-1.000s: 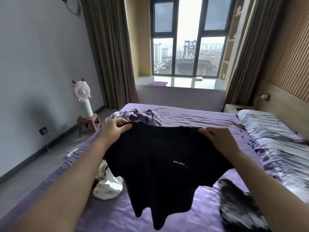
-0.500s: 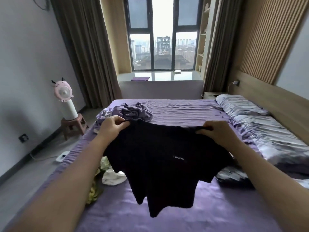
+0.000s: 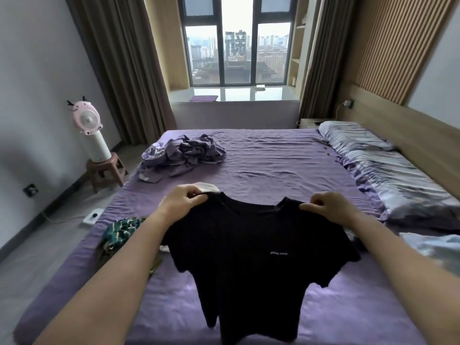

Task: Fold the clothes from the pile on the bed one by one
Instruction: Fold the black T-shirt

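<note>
Purple sheet covers the bed point(image 3: 273, 165), wrinkled in its far half. Above its near part hangs a black T-shirt point(image 3: 249, 257); the left hand point(image 3: 183, 201) pinches one shoulder and the right hand point(image 3: 328, 207) pinches the other. A crumpled purple pile point(image 3: 184, 153) lies near the far left corner, and striped pillows point(image 3: 388, 170) lie along the right side. Beside the bed a pink fan point(image 3: 87, 118) stands on a stool point(image 3: 105, 168). Brown curtains point(image 3: 119, 66) frame the window point(image 3: 237, 41).

— What is the person wearing on the arms?
— No sleeve shows; both forearms are bare up to the frame edge.
— Anything on the left hand point(image 3: 183, 202) or right hand point(image 3: 326, 207)?
— No ring, watch or glove visible
</note>
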Motion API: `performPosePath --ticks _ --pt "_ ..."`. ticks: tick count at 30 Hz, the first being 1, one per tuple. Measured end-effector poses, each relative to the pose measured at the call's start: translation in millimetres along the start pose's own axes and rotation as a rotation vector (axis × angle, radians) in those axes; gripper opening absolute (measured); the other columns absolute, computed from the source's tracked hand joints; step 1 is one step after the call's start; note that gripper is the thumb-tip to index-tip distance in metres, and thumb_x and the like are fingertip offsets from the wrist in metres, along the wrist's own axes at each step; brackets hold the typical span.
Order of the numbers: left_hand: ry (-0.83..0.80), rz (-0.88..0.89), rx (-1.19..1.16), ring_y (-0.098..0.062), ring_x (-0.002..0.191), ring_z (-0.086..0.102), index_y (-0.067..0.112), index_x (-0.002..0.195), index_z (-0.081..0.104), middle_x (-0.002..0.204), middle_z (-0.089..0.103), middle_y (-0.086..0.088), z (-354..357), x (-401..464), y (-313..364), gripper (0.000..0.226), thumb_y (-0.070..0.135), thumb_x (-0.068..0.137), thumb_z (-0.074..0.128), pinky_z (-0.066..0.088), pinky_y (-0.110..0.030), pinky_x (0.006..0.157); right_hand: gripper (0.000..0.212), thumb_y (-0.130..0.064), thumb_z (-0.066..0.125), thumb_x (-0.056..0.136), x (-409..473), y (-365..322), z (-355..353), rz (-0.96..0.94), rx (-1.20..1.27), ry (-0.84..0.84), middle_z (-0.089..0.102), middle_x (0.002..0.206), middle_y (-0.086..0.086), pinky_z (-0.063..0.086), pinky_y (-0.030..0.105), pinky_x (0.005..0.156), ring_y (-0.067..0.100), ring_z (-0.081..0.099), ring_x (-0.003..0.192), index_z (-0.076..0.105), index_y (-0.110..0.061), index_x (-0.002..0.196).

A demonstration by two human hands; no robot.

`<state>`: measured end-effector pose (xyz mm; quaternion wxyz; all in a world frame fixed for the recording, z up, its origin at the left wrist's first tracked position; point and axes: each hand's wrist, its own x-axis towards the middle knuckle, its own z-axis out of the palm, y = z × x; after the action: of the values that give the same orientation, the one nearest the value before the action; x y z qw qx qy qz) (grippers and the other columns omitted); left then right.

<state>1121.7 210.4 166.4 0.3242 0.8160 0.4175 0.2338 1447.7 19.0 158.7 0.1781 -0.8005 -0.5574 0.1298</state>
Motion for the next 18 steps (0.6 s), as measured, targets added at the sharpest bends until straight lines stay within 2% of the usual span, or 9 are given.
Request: performPosePath --ticks 3,6,9,11,13,18 --pt "-0.045 -0.050 0.044 -0.015 0.077 0.056 0.008 0.091 0.070 0.079 0.063 0.000 33.0 -0.7 -18.7 0.010 0.015 0.084 0.071 0.038 -0.012 0.066 0.028 -0.035 0.071 0.081 3.7 14.9 26.6 0.062 0.034 -0.049 0.054 0.065 -0.002 0.035 0.020 0.057 0.013 0.050 0.063 0.052 -0.022 0.066" --pt "-0.124 -0.152 0.050 -0.019 0.087 0.060 0.008 0.097 0.069 0.089 0.065 -0.004 69.3 -1.6 -39.6 0.014 0.015 0.085 0.070 0.043 -0.018 0.072 0.018 -0.027 0.073 0.081 10.6 33.0 56.3 0.091 0.061 -0.091 0.058 0.072 0.003 0.040 0.027 0.066 0.017 0.055 0.072 0.060 -0.016 0.074" --pt "-0.175 -0.218 0.048 -0.013 0.080 0.056 0.010 0.094 0.068 0.083 0.062 0.000 100.2 5.0 -57.9 0.012 0.020 0.087 0.069 0.038 -0.005 0.058 0.019 -0.033 0.066 0.086 23.7 53.5 83.3 0.106 -0.017 -0.161 0.057 0.074 0.000 0.045 0.033 0.071 0.019 0.057 0.076 0.061 -0.018 0.075" --pt "-0.197 -0.255 0.030 -0.012 0.076 0.057 0.013 0.086 0.068 0.080 0.064 0.001 118.0 16.5 -69.8 0.016 0.029 0.088 0.067 0.038 -0.009 0.060 0.023 -0.035 0.062 0.089 35.6 67.9 99.8 0.129 -0.026 -0.178 0.057 0.075 0.000 0.045 0.035 0.071 0.020 0.056 0.076 0.064 -0.014 0.080" --pt "-0.222 -0.297 0.031 -0.013 0.075 0.057 0.014 0.082 0.067 0.080 0.065 0.000 133.1 32.4 -81.0 0.021 0.032 0.090 0.063 0.041 -0.020 0.065 0.024 -0.032 0.057 0.093 51.0 81.7 115.7 0.147 0.016 -0.177 0.058 0.076 0.003 0.043 0.037 0.070 0.023 0.056 0.076 0.059 -0.010 0.084" --pt "-0.216 -0.370 0.080 -0.022 0.093 0.061 0.007 0.100 0.066 0.091 0.063 -0.003 171.1 82.6 -109.1 0.012 0.012 0.092 0.059 0.043 -0.028 0.079 0.019 -0.027 0.037 0.101 102.8 110.6 151.7 0.198 0.019 -0.229 0.055 0.078 0.008 0.037 0.038 0.063 0.028 0.051 0.071 0.043 -0.009 0.097"
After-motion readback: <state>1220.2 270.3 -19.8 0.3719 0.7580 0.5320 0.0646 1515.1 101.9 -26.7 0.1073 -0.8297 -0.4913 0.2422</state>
